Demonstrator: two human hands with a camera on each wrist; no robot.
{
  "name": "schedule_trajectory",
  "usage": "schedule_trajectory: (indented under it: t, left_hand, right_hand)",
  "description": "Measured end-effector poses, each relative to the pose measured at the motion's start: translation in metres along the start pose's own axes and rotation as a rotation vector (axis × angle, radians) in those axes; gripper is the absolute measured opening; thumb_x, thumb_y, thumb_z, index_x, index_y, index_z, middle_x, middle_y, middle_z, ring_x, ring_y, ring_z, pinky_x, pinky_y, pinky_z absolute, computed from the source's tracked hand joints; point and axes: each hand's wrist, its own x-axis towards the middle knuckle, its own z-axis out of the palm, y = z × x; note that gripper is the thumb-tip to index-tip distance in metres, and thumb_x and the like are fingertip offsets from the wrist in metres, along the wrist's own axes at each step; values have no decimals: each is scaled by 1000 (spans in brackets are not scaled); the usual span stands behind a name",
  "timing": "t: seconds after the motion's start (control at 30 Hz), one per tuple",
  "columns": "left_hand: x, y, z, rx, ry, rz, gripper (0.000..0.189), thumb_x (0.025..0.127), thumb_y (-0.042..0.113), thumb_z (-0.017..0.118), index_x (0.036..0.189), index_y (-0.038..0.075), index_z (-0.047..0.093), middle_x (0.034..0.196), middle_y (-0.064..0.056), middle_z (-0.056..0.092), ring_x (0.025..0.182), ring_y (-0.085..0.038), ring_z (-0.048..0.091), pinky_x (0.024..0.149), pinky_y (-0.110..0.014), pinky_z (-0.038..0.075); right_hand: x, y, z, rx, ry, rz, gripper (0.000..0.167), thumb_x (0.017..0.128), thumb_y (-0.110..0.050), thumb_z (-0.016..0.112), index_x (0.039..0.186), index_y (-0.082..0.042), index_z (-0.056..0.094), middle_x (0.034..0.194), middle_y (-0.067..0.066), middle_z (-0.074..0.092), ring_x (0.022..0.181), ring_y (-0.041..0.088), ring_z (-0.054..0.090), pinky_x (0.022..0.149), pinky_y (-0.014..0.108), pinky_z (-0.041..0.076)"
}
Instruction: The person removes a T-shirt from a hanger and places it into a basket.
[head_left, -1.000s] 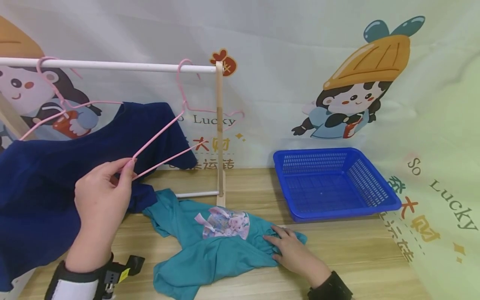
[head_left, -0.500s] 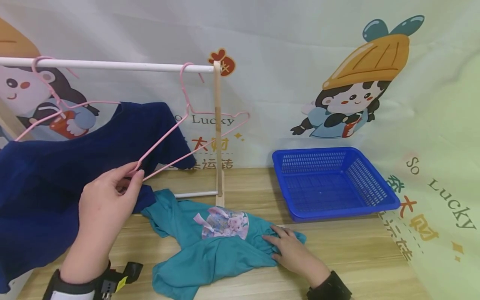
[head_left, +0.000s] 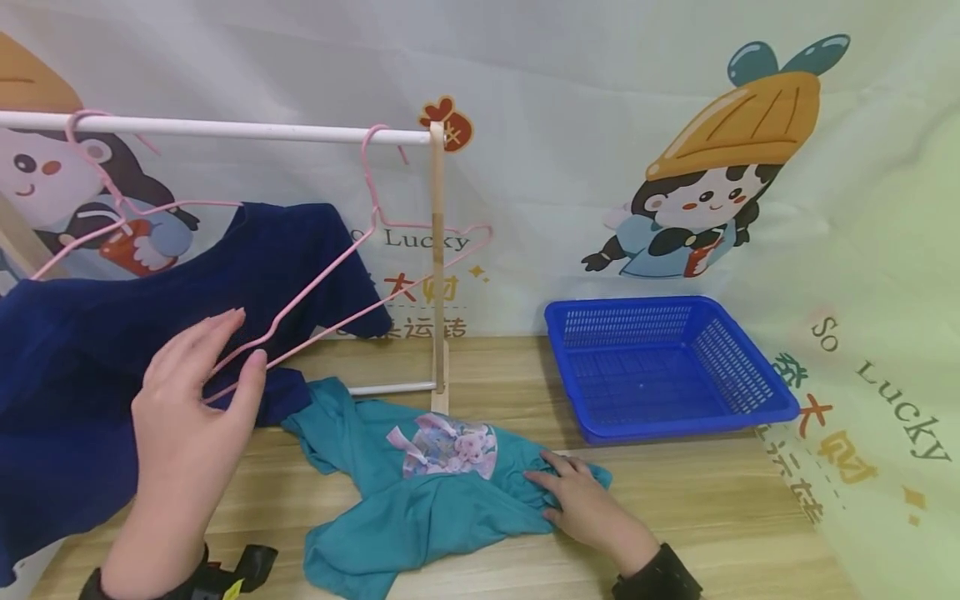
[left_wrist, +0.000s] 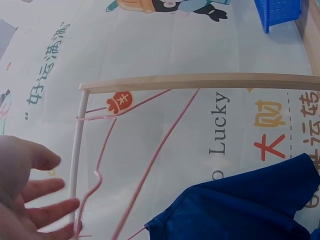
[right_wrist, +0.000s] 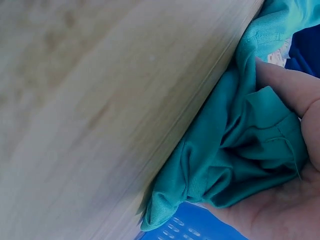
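A pink hanger [head_left: 324, 277] hooks over the white rail and tilts down towards my left hand [head_left: 191, 400]. That hand's thumb and fingers are spread around the hanger's lower corner without pinching it; the left wrist view also shows the fingers [left_wrist: 52, 217] apart beside it. On the table lies a teal shirt [head_left: 420, 517] with a printed picture on its front. My right hand [head_left: 588, 504] holds its gathered right end, and the right wrist view shows bunched teal cloth [right_wrist: 225, 155] between thumb and fingers. Some right fingers are hidden by cloth.
A navy shirt [head_left: 187, 325] hangs at the left on a second pink hanger [head_left: 78, 246]. The white rail [head_left: 240, 128] ends at a wooden post [head_left: 438, 292]. At the back right stands a blue basket [head_left: 675, 427], before a printed backdrop [head_left: 525, 75].
My left hand has let go of the hanger, its fingers now parted, and has drawn slightly left and down. The hanger shifted a little right. My right hand has stayed on the teal shirt.
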Motion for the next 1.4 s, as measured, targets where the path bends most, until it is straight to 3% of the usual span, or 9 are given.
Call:
schedule_trajectory:
  t: [0.23,0.47,0.63,0.73,0.87,1.0,1.17,1.27,1.4]
  left_hand:
    - [-11,11,-5,-276,119,222,33,85,17,68,112,0,68,118,-16,65,117,-18,57,103,-21,39]
    - [-29,10,6,-427,-66,378,34,88,20,67,110,-6,67,116,-19,64,117,-19,56,103,-21,39]
    - [-45,-2,19,-392,-242,365,34,89,21,67,116,1,65,120,-15,62,119,-15,53,103,-17,36]
    - [-55,-9,24,-303,-382,286,43,85,16,71,126,10,60,129,-8,57,124,-13,48,105,-14,31]
    - [-69,-16,31,-154,-599,175,56,86,19,69,138,23,48,141,-1,46,130,-21,43,104,-35,40]
    - [-81,-21,37,-128,-705,122,53,91,25,64,140,27,45,143,0,43,129,-27,44,95,-54,43]
    - [-83,-28,33,-154,-620,113,53,88,20,68,136,28,49,138,4,48,127,-13,45,103,-23,37]
    - [-75,-40,27,-234,-421,172,47,83,7,71,127,15,59,127,-3,57,120,-6,49,99,-9,32]
    - [-64,-60,9,-300,-137,192,28,77,-5,70,105,-1,69,106,-7,66,105,-2,56,91,-10,40]
  right_hand:
    - [0,0,2,2,9,6,49,83,-16,71,130,-14,57,146,20,38,127,53,35,100,64,35]
    - [2,-2,2,-9,23,6,49,82,-16,72,129,-14,58,145,20,40,126,53,37,98,65,36]
    - [2,-1,4,-12,33,5,48,82,-16,73,128,-14,59,144,20,41,125,52,38,99,64,36]
    - [2,-2,5,-16,31,8,48,82,-16,72,128,-14,59,143,20,43,124,52,40,98,63,37]
    - [2,-5,6,-41,42,21,46,81,-16,73,126,-14,60,140,18,46,122,50,43,96,61,41]
    - [4,-9,5,-65,82,4,40,79,-14,75,117,-13,63,132,17,52,115,45,50,91,56,46]
    - [6,-12,4,-96,112,-27,31,75,-12,78,103,-16,64,122,13,57,105,36,55,83,49,51]
    - [7,-12,4,-107,111,-21,30,75,-12,78,101,-18,63,122,11,57,105,35,55,82,48,51]
    - [6,-12,5,-110,109,-13,29,75,-12,78,100,-18,63,121,11,57,105,35,55,81,48,52]
